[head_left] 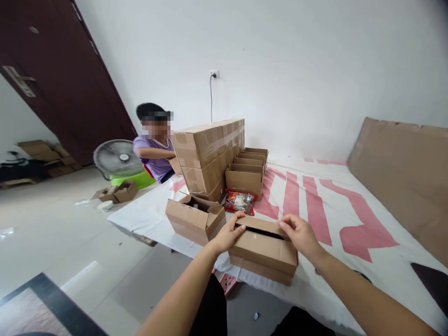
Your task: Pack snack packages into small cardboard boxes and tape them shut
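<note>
Box, flaps nearly closed, gap remaining: my left hand spread over its end, my right hand pinching one. Beyond my left: taped cartons, stacked.

Red packet, pink-marked cloth, possible lettering, none legible

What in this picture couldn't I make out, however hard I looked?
All in the head view:
Inside of the box between the left hand and right hand: hidden by nearly closed flaps.
Hands of the person in purple: behind the stacked boxes.
Print on the red packet: too small.
Dark item, right: cut off by the edge.
</note>
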`<action>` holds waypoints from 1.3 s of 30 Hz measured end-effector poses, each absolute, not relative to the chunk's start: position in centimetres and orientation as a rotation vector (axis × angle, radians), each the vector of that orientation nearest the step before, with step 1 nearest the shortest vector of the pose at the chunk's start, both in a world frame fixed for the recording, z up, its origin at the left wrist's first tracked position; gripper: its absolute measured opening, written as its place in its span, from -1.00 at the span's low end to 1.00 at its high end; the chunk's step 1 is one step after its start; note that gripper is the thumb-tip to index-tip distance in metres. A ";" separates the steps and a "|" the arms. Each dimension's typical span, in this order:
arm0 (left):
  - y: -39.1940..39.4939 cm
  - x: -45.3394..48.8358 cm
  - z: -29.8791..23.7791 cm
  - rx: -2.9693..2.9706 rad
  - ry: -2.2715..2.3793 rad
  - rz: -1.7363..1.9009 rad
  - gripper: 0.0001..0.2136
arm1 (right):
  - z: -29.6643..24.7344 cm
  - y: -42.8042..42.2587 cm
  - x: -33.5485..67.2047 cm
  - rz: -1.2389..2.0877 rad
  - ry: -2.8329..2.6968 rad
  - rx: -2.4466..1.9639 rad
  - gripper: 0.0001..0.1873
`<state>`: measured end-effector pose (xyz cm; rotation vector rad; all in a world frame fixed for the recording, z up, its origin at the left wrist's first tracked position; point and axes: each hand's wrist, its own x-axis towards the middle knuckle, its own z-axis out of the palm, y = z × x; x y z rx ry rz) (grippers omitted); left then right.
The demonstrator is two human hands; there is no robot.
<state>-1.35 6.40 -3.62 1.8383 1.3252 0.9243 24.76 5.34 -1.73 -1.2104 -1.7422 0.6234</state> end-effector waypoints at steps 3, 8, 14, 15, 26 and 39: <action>6.4 -1.4 -3.7 1.827 1.319 0.903 -0.54 | -1.9 4.8 28.3 0.623 -1.609 -1.269 -0.71; 6.9 -1.6 -4.0 1.849 1.325 0.874 -0.51 | -4.0 -0.1 36.3 0.435 -1.705 -1.473 -0.75; 7.1 -1.4 -3.8 1.880 1.367 0.836 -0.50 | -8.7 -7.6 41.3 0.340 -1.810 -1.630 -0.83; 7.1 -1.4 -3.8 1.881 1.370 0.839 -0.50 | -9.6 -8.6 41.4 0.300 -1.867 -1.637 -0.82; 6.7 -0.9 -3.3 1.884 1.389 0.838 -0.49 | -14.2 -13.2 41.1 0.142 -2.132 -1.645 -0.68; 6.9 -1.1 -3.8 1.889 1.375 0.884 -0.51 | -13.1 -11.0 42.1 0.521 -1.660 -1.679 -0.81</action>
